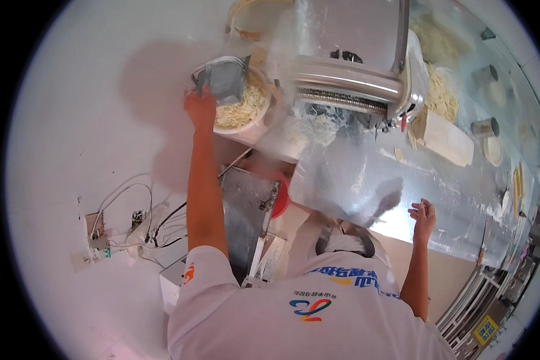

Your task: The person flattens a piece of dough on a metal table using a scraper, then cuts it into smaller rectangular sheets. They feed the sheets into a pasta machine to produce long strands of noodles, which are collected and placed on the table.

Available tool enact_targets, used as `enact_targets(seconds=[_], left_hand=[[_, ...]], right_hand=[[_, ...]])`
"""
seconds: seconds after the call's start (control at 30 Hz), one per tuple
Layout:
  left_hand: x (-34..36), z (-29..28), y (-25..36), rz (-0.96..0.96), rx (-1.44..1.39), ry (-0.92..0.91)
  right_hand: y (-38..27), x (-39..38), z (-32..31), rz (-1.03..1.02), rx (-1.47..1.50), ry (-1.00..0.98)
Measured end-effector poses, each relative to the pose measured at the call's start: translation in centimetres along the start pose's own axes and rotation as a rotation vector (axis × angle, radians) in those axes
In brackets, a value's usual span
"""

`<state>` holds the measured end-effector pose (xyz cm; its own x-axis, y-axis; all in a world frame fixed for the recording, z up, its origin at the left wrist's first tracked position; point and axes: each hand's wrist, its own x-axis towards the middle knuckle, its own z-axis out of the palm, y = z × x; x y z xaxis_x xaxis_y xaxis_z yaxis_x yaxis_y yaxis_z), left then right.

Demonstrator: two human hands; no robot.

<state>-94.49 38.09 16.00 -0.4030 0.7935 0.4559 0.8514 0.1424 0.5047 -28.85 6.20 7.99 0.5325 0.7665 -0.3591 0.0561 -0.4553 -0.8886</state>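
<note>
My left hand (200, 108) is raised and grips the lower corner of a grey metal scoop (225, 78). The scoop is held tilted over a white bowl (261, 114) filled with pale noodle strands (240, 111). To the right of the bowl stands a steel noodle machine (348, 75) with a toothed roller, and cut noodles hang below it. My right hand (423, 215) hovers with fingers apart at the near edge of the floured steel counter (354, 180), holding nothing.
Heaps of noodles (441, 90) lie behind the machine, beside a pale wooden block (447, 138) and metal cups (485, 127). A red basin (281, 201) and a steel panel (246, 210) sit below the counter. Cables and sockets (123, 225) hang on the white wall at left.
</note>
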Motion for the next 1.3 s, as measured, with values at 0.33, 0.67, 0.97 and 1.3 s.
enact_targets(seconds=[0.33, 0.67, 0.97, 1.3], left_hand=[[-29.4, 9.5, 13.2, 0.531, -0.023, -0.591], [-19.4, 27.0, 12.0, 0.634, 0.128, -0.744], [-28.5, 22.4, 20.1, 0.887, -0.007, -0.565], [-41.4, 19.7, 31.5, 0.754, -0.274, -0.856]], right_hand=[[2.5, -2.7, 0.8, -0.029, -0.081, -0.056], [3.6, -6.9, -2.8, 0.085, -0.145, 0.044], [3.9, -7.2, -3.6, 0.044, -0.149, 0.091], [4.1, 0.2, -4.1, -0.007, -0.031, 0.035]])
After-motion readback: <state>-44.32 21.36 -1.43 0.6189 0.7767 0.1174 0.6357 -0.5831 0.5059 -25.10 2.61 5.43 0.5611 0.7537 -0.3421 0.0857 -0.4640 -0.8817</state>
